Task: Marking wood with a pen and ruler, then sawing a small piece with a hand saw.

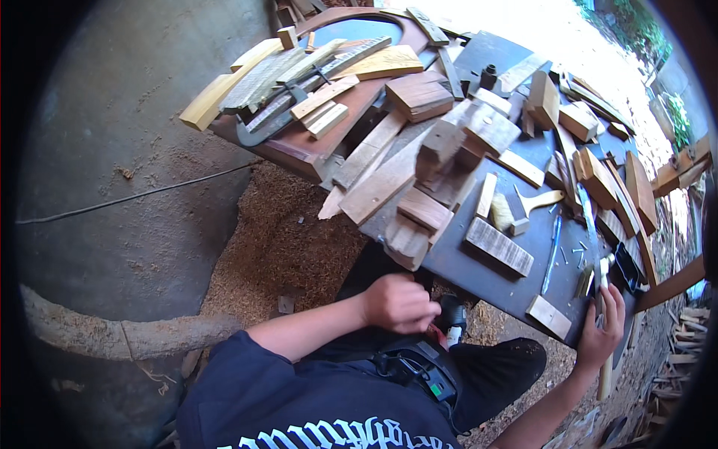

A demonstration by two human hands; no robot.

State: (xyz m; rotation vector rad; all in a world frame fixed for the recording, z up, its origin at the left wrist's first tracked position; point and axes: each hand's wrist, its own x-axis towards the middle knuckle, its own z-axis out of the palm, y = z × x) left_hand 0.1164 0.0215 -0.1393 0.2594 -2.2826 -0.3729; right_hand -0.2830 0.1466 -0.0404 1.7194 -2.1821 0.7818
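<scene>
My left hand (pixel 402 303) is curled into a fist above my lap, in front of the table's near edge. Its palm side is hidden, so whatever it holds, if anything, does not show. At the right end of the dark worktable (pixel 479 273), my right hand (pixel 603 327) has its fingers round a hammer (pixel 604 385) with a pale wooden handle. The handle sticks out below the hand, and the head end lies on the tabletop beyond it. Close by are a small wood block (pixel 549 317), a blue pen-like stick (pixel 552 254) and several loose screws (pixel 580 251).
Wood blocks and offcuts (pixel 420 96) crowd the table's middle and far side. A paintbrush (pixel 540 200) lies among them. A metal clamp (pixel 258 136) sits at the left. Wood shavings (pixel 280 224) cover the floor, and a log (pixel 134 338) lies at the left.
</scene>
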